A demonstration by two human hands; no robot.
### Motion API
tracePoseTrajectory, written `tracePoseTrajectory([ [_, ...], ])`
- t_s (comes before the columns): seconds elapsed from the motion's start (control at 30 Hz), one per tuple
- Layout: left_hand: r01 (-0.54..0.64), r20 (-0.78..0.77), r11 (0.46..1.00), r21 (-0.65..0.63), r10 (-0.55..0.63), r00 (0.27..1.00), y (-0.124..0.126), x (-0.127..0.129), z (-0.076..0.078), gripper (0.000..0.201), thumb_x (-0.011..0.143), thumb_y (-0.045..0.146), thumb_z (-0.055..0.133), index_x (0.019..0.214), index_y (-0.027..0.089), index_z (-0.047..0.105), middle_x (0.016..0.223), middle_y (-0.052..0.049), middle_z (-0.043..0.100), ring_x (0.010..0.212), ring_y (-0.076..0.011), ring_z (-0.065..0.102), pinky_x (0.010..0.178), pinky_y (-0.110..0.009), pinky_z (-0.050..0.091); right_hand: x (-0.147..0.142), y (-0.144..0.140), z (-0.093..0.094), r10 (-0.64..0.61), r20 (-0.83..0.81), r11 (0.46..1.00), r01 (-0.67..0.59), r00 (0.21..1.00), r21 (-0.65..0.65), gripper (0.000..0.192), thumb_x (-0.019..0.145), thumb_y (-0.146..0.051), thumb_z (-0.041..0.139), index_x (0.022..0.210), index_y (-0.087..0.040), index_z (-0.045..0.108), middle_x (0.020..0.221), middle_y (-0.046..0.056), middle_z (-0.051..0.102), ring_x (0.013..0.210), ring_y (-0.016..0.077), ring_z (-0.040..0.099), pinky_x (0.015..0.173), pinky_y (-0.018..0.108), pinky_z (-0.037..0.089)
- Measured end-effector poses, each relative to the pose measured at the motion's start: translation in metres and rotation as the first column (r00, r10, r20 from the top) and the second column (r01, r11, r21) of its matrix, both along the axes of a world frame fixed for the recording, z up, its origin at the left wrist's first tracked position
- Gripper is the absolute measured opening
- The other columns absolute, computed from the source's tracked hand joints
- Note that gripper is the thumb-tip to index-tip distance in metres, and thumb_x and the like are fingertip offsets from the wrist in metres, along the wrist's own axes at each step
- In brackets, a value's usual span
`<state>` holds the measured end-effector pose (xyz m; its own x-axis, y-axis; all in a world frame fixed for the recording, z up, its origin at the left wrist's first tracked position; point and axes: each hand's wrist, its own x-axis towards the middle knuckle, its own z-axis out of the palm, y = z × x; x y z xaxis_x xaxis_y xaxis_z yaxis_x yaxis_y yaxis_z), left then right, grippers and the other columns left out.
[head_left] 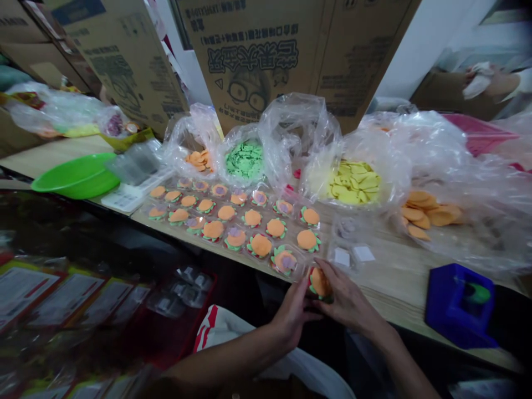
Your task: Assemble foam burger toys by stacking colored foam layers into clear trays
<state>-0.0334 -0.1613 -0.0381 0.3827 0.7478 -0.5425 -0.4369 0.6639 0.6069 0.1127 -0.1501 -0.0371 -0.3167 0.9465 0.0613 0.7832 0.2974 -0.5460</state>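
In the head view, the left hand (292, 307) and the right hand (341, 292) come together at the table's near edge, both closed around a single burger (319, 281), with orange top and green and red edges showing between them; the burger is just to the near side of the other burgers (261, 245), which lie in rows on the table (401, 277), some with purple pieces on top; just right of the rows sit a clear tray (346, 227) and two white labels (364, 253).

On the far side stand plastic bags, from left to right holding orange rounds (199, 160), green pieces (244, 159) and yellow pieces (354, 182); more orange discs (430, 213) lie at the right; behind the bags stands a large carton (291, 61); a green bowl (77, 176) is at the far left; a blue box (459, 305) is at the near right; a red crate (164, 332) is at the near left, below the table, with clear packs (180, 293) in it.
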Motion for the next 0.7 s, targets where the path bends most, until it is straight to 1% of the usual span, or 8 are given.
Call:
tracePoseTrajectory([
  [0.1, 0.017, -0.089, 0.999, -0.04, -0.02, 0.996, 0.0, -0.002, -0.001, 0.046, 0.074, 0.055, 0.05, 0.099, 0.016, 0.05, 0.085, -0.005, 0.056, 0.069, -0.0144, 0.055, 0.062, -0.029, 0.044, 0.008, 0.009, -0.005, 0.073, -0.002, 0.997, -0.073, 0.997, 0.034, 0.078, 0.066, -0.018, 0.056, 0.136, -0.015, 0.023, 0.134, 0.014, 0.037, 0.123, 0.0246, 0.036, 0.1, 0.041, 0.035],
  [0.2, 0.035, -0.098, 0.999, -0.041, -0.039, 0.994, 0.0, -0.001, 0.0, 0.044, 0.072, 0.055, 0.051, 0.09, 0.015, 0.048, 0.076, -0.003, 0.054, 0.066, -0.0148, 0.054, 0.061, -0.029, 0.043, 0.015, 0.017, -0.009, 0.109, -0.002, 0.99, -0.109, 0.994, 0.093, 0.076, 0.067, -0.018, 0.055, 0.136, -0.017, 0.024, 0.134, 0.014, 0.038, 0.124, 0.026, 0.035, 0.099, 0.044, 0.035],
  [0.3, 0.04, -0.064, 0.999, -0.029, -0.042, 0.997, 0.001, 0.002, 0.0, 0.041, 0.072, 0.052, 0.052, 0.089, 0.015, 0.047, 0.081, -0.005, 0.054, 0.072, -0.0161, 0.055, 0.064, -0.03, 0.044, 0.016, 0.02, -0.008, 0.113, 0.001, 0.989, -0.113, 0.994, 0.1, 0.072, 0.068, -0.018, 0.055, 0.135, -0.015, 0.027, 0.133, 0.016, 0.04, 0.123, 0.0267, 0.037, 0.098, 0.046, 0.036],
  [0.47, 0.012, -0.007, 1.0, -0.021, -0.012, 1.0, 0.008, 0.006, -0.002, 0.036, 0.074, 0.047, 0.053, 0.092, 0.016, 0.048, 0.085, -0.004, 0.054, 0.072, -0.0146, 0.054, 0.068, -0.033, 0.045, 0.008, 0.011, 0.002, 0.105, 0.052, 0.988, -0.111, 0.993, 0.109, 0.072, 0.066, -0.012, 0.055, 0.133, -0.01, 0.03, 0.138, 0.018, 0.033, 0.129, 0.0273, 0.027, 0.101, 0.048, 0.033],
  [0.53, 0.01, 0.014, 1.0, -0.024, -0.009, 1.0, 0.01, 0.008, -0.002, 0.036, 0.075, 0.046, 0.053, 0.094, 0.016, 0.047, 0.085, -0.004, 0.054, 0.073, -0.0151, 0.055, 0.069, -0.035, 0.045, 0.009, 0.005, 0.011, 0.082, 0.016, 0.985, -0.083, 0.997, 0.151, 0.064, 0.069, -0.014, 0.057, 0.13, -0.013, 0.037, 0.135, 0.016, 0.038, 0.126, 0.0267, 0.033, 0.1, 0.047, 0.035],
  [0.6, 0.036, 0.025, 0.999, -0.035, -0.035, 0.999, 0.011, 0.009, -0.002, 0.038, 0.074, 0.047, 0.053, 0.095, 0.016, 0.047, 0.085, -0.005, 0.055, 0.073, -0.0166, 0.056, 0.069, -0.036, 0.045, 0.02, 0.004, 0.021, 0.04, -0.077, 0.981, -0.024, 0.996, 0.191, 0.049, 0.076, -0.019, 0.056, 0.123, -0.018, 0.045, 0.124, 0.011, 0.051, 0.116, 0.023, 0.046, 0.095, 0.042, 0.042],
  [0.63, 0.057, 0.025, 0.997, -0.045, -0.056, 0.998, 0.01, 0.009, -0.002, 0.038, 0.074, 0.047, 0.053, 0.095, 0.016, 0.047, 0.085, -0.006, 0.056, 0.073, -0.0175, 0.057, 0.069, -0.036, 0.045, 0.029, 0.007, 0.026, 0.004, -0.124, 0.977, 0.023, 0.992, 0.214, 0.04, 0.078, -0.021, 0.055, 0.118, -0.02, 0.049, 0.116, 0.009, 0.057, 0.109, 0.021, 0.052, 0.091, 0.039, 0.046],
  [0.7, 0.091, 0.01, 0.993, -0.073, -0.091, 0.996, 0.007, 0.01, -0.003, 0.038, 0.073, 0.047, 0.054, 0.092, 0.015, 0.046, 0.082, -0.006, 0.057, 0.073, -0.0188, 0.059, 0.068, -0.037, 0.046, 0.054, 0.022, 0.032, -0.088, -0.165, 0.957, 0.129, 0.982, 0.259, 0.028, 0.081, -0.023, 0.052, 0.109, -0.021, 0.055, 0.105, 0.007, 0.062, 0.099, 0.0197, 0.057, 0.086, 0.037, 0.048],
])
